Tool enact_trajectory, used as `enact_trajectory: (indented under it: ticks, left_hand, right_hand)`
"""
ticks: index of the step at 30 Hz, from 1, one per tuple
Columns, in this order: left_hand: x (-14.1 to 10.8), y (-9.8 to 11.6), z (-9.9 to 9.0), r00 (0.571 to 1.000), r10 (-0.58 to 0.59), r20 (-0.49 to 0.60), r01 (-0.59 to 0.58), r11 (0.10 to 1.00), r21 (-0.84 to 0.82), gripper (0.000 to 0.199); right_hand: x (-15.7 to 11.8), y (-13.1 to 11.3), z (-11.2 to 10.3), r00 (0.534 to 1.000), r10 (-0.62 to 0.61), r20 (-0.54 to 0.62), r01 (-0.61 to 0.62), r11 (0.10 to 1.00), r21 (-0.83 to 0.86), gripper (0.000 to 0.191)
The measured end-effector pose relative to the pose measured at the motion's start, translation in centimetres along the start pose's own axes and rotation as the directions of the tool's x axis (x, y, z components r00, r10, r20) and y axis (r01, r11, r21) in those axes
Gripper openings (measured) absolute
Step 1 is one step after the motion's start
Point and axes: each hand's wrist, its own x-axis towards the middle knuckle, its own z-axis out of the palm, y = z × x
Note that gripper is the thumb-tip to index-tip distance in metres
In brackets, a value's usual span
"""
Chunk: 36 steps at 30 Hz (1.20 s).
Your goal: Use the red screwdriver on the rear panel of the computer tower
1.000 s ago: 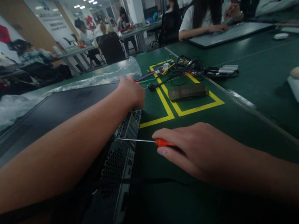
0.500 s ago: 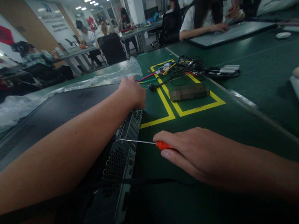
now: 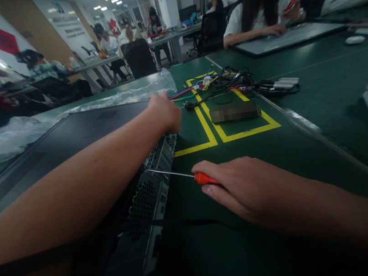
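A black computer case lies on its side on the green table, its vented metal rear panel facing right. My left arm reaches across it. Curled over the case's far rear corner is my left hand, closed against it, with the fingertips hidden. My right hand is closed around the orange handle of a screwdriver. The thin shaft points left, and its tip meets the rear panel near the upper edge. Any screw at the tip is too small to make out.
Clear plastic wrap lies behind the case. Tangled cables and a blurred-out block sit by yellow tape outlines. A dark strap crosses low in front. A co-worker's arm rests at a flat panel.
The whole view has shifted slightly. Both hands keep their places, with the screwdriver tip still at the rear panel.
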Motion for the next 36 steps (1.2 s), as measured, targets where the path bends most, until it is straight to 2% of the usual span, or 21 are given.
enact_trajectory:
  ticks: [4, 9, 12, 14, 19, 23, 26, 30, 33, 36]
  left_hand:
    - [0.1, -0.1, 0.1, 1.000, 0.011, -0.008, -0.011, 0.999, 0.030, 0.053]
    - [0.2, -0.1, 0.2, 1.000, 0.015, -0.011, -0.014, 0.998, 0.059, 0.052]
    - [0.3, -0.1, 0.2, 1.000, 0.019, -0.014, -0.018, 0.998, 0.067, 0.053]
    - [0.3, -0.1, 0.2, 1.000, 0.019, -0.018, -0.018, 0.998, 0.056, 0.052]
    - [0.1, 0.0, 0.1, 1.000, 0.016, -0.017, -0.015, 0.998, 0.055, 0.053]
    - [0.1, 0.0, 0.0, 1.000, 0.016, 0.001, -0.016, 0.996, 0.087, 0.056]
    - [0.2, 0.0, 0.1, 1.000, 0.012, 0.002, -0.012, 0.996, 0.093, 0.055]
    - [0.3, -0.1, 0.2, 1.000, 0.017, -0.003, -0.017, 0.996, 0.087, 0.055]
    - [0.3, -0.1, 0.2, 1.000, 0.020, -0.010, -0.019, 0.997, 0.081, 0.057]
    - [0.2, -0.1, 0.2, 1.000, 0.025, -0.012, -0.024, 0.997, 0.078, 0.056]
  right_hand:
    - [0.2, 0.1, 0.0, 0.999, 0.026, 0.041, -0.026, 1.000, -0.004, 0.017]
    - [0.0, 0.1, 0.0, 1.000, -0.022, -0.014, 0.022, 1.000, -0.015, 0.016]
    - [0.0, 0.2, 0.3, 1.000, 0.006, -0.007, -0.006, 0.999, -0.038, 0.015]
    - [0.1, 0.3, 0.5, 1.000, -0.017, -0.009, 0.017, 1.000, -0.018, 0.015]
    - [0.1, 0.7, 0.5, 0.984, -0.027, -0.174, 0.022, 0.999, -0.029, 0.027]
    - [0.1, 0.9, 0.7, 0.966, -0.031, -0.258, 0.022, 0.999, -0.041, 0.014]
    - [0.0, 1.0, 1.1, 0.938, -0.089, -0.336, 0.073, 0.995, -0.061, 0.005]
    - [-0.1, 1.0, 1.7, 0.907, -0.138, -0.397, 0.116, 0.990, -0.078, 0.007]
    - [-0.2, 0.7, 1.7, 0.922, -0.080, -0.379, 0.074, 0.997, -0.030, 0.012]
    - [-0.1, 0.1, 1.0, 0.948, 0.040, -0.317, -0.017, 0.997, 0.077, 0.019]
